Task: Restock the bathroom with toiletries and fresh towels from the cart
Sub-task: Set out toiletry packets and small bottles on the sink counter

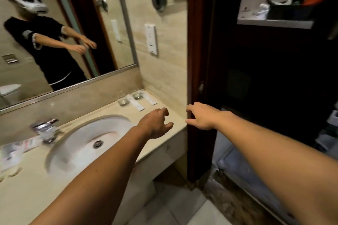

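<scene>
Both hands empty, fingers loosely curled: left hand (157,124) over the counter (170,133) edge, right hand (201,117) at the doorframe. Toiletries (137,99) lie just beyond the left. Cart (274,8) well right; likely fetching stock next.

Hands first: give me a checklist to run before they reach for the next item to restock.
1. Left hand free: ok, fingers loosely curled, holding nothing.
2. Right hand free: ok, holding nothing.
3. Space on the counter by the corner: ok.
4. Packets and glasses in the corner already set: ok.
5. Fresh towels in place: cannot tell, none in view.
6. Cart stock: cannot tell, dark and blurred.
</scene>
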`<state>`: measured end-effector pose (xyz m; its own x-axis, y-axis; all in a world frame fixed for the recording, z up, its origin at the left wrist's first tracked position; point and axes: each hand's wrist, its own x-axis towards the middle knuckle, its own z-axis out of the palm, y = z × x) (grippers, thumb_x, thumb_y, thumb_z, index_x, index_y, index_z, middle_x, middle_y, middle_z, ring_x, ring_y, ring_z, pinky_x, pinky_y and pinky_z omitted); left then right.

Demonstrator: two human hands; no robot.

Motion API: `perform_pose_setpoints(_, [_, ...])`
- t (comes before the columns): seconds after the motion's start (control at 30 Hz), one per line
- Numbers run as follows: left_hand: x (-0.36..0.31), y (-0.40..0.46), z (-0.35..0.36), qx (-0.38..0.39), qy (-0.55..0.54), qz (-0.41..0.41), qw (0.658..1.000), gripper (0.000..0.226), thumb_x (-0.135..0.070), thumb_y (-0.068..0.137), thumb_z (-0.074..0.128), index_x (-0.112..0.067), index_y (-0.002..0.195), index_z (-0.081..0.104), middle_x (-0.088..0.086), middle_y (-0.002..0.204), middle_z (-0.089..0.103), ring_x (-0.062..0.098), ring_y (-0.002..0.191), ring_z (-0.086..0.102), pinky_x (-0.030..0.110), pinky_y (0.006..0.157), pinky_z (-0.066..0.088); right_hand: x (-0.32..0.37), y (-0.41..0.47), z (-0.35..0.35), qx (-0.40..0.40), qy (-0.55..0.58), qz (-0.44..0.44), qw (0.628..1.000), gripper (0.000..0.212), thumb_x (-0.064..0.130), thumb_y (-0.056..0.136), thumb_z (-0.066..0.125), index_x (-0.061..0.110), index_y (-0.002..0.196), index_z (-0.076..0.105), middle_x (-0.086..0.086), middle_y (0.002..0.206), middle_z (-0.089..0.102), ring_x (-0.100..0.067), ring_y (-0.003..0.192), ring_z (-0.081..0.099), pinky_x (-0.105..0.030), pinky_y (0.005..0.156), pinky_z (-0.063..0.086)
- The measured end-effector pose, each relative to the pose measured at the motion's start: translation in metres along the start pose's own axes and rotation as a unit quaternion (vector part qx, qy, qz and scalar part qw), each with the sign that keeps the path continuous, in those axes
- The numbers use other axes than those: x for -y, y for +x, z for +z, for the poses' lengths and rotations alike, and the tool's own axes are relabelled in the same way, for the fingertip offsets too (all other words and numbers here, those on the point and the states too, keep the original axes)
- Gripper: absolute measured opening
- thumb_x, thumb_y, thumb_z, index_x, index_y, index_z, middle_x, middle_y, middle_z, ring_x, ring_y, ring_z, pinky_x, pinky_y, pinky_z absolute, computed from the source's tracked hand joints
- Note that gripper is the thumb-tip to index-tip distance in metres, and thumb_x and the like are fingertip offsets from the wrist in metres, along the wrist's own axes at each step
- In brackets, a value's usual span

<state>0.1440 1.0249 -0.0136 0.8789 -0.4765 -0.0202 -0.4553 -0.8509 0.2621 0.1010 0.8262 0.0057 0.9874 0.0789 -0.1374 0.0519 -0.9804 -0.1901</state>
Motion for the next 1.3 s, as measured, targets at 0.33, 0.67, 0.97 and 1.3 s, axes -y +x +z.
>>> perform_pose_setpoints(0.33, [-0.144, 0.087, 0.033, 0.034, 0.003, 0.144, 0.989, 0.045, -0.043, 0.091, 0.061, -0.015, 0.124, 0.052, 0.007, 0.117, 0.063, 0.027, 0.107, 0.060, 0.035, 0.088, 0.048, -0.147, -0.057, -0.024, -0.024, 0.023, 0.126, 0.992, 0.052, 0.042, 0.097, 0.057, 0.024, 0.143, 0.039, -0.004, 0.134, 0.043, -0.027, 0.114, 0.052, -0.036, 0.083, 0.042])
perform_pose_setpoints(0.67, [-0.269, 0.193, 0.060, 0.083, 0.010, 0.282, 0.956, 0.046, -0.044, 0.092, 0.057, -0.019, 0.130, 0.048, 0.003, 0.123, 0.059, 0.023, 0.109, 0.057, 0.039, 0.093, 0.049, -0.267, -0.094, -0.046, -0.055, 0.060, 0.292, 0.953, 0.055, 0.040, 0.096, 0.059, 0.025, 0.145, 0.038, -0.005, 0.134, 0.043, -0.030, 0.115, 0.053, -0.041, 0.090, 0.047])
perform_pose_setpoints(0.97, [-0.378, 0.259, 0.076, 0.116, 0.003, 0.431, 0.895, 0.044, -0.046, 0.095, 0.056, -0.019, 0.129, 0.049, 0.004, 0.123, 0.059, 0.025, 0.110, 0.058, 0.040, 0.092, 0.049, -0.340, -0.133, -0.059, -0.085, 0.078, 0.436, 0.892, 0.050, 0.040, 0.097, 0.056, 0.024, 0.142, 0.041, -0.007, 0.132, 0.044, -0.031, 0.109, 0.054, -0.042, 0.088, 0.048])
perform_pose_setpoints(1.3, [-0.460, 0.269, 0.122, 0.150, 0.016, 0.543, 0.826, 0.036, -0.045, 0.094, 0.054, -0.020, 0.121, 0.051, 0.003, 0.115, 0.059, 0.026, 0.102, 0.057, 0.040, 0.086, 0.050, -0.378, -0.184, -0.032, -0.101, 0.095, 0.555, 0.820, 0.043, 0.035, 0.095, 0.060, 0.027, 0.136, 0.049, -0.004, 0.132, 0.047, -0.028, 0.115, 0.053, -0.042, 0.096, 0.048])
